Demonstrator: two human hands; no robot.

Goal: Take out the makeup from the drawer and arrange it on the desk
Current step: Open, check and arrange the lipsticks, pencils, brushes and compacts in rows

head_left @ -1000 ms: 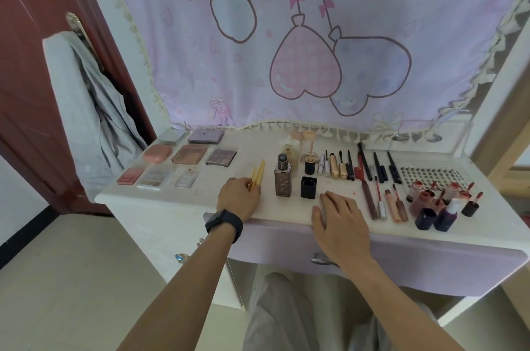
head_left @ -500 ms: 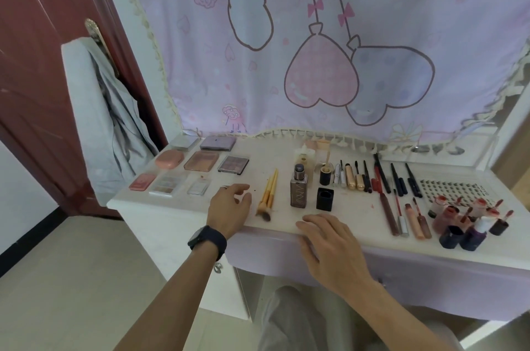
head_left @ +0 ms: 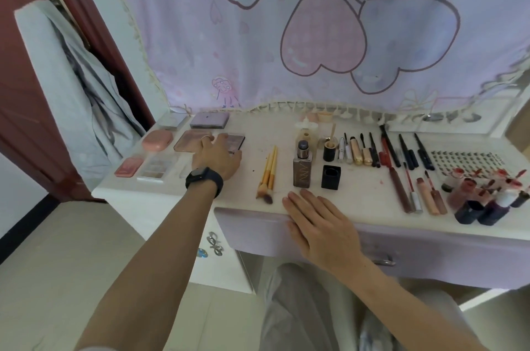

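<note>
Now the nearest thing is the right hand point(head_left: 321, 227), just below the foundation bottle point(head_left: 302, 171). It lies flat with straight fingers across the front edge of the desk point(head_left: 286, 135) and the top of the drawer point(head_left: 258, 233), holding nothing. The drawer front looks pushed in, so I judge the taking-out to be over or nearly so.

Just left of the bottle, the yellow-handled brushes point(head_left: 268, 175) lie side by side on the desk, bristles toward the person, with no hand on them. A second ago the left hand point(head_left: 218, 158) gripped them there; half a second ago they were already down and the hand rested beside them. Their placing is therefore done.

Further left of the bottle and a little beyond it, the left hand is now stretched out with fingers spread and loose, gripping nothing. Its fingertips are over the dark palette point(head_left: 236, 142); whether they touch it I cannot tell. The reach suggests the palette group is being straightened next. The right hand has kept its place throughout.

Right of the bottle stand the black cap point(head_left: 330, 177) and, further right, the lip glosses point(head_left: 413, 193). Beyond the bottle to the right lies a row of mascaras and pencils point(head_left: 372, 150). Far left of it sits the pink compact point(head_left: 157, 140), among other palettes.
</note>
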